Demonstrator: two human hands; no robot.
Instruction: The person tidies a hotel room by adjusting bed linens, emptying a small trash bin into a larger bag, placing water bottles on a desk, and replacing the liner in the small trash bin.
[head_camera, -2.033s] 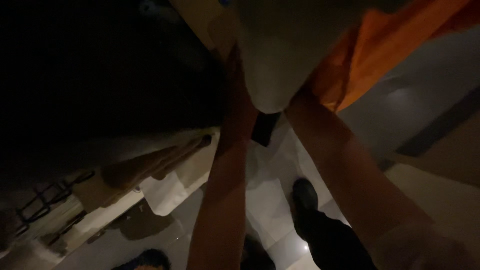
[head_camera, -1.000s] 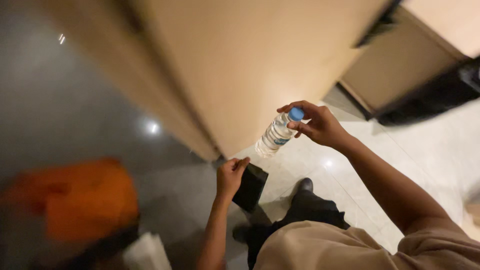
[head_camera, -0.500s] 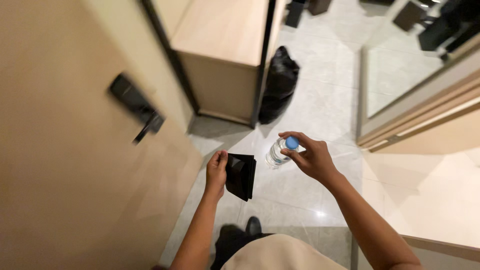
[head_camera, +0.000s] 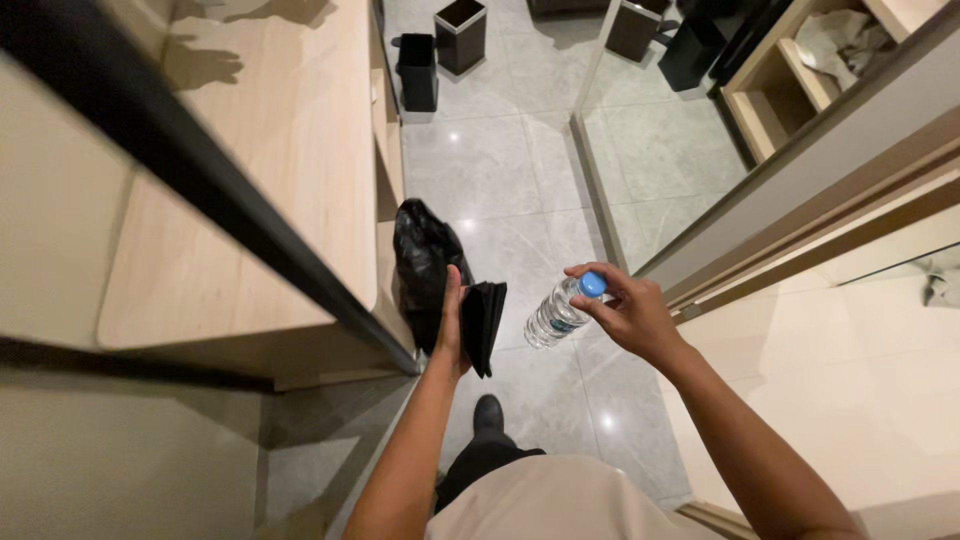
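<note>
**Black bag in one hand, water bottle in the other**

Beside a wooden worktop, the left hand clamps a folded black bag; the right hand pinches a clear bottle by its blue cap above the tiled floor, seemingly mid-carry; next comes stowing it.

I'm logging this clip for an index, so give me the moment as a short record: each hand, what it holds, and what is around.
left hand: holds a folded black item, kind unclear
right hand: grips a clear bottle near its blue cap, bottle tilted
black bag: on the floor, beside the wooden counter
bins: two dark ones, standing farther along the floor
floor: grey glossy tiles
shoe: dark, below the hands
</note>
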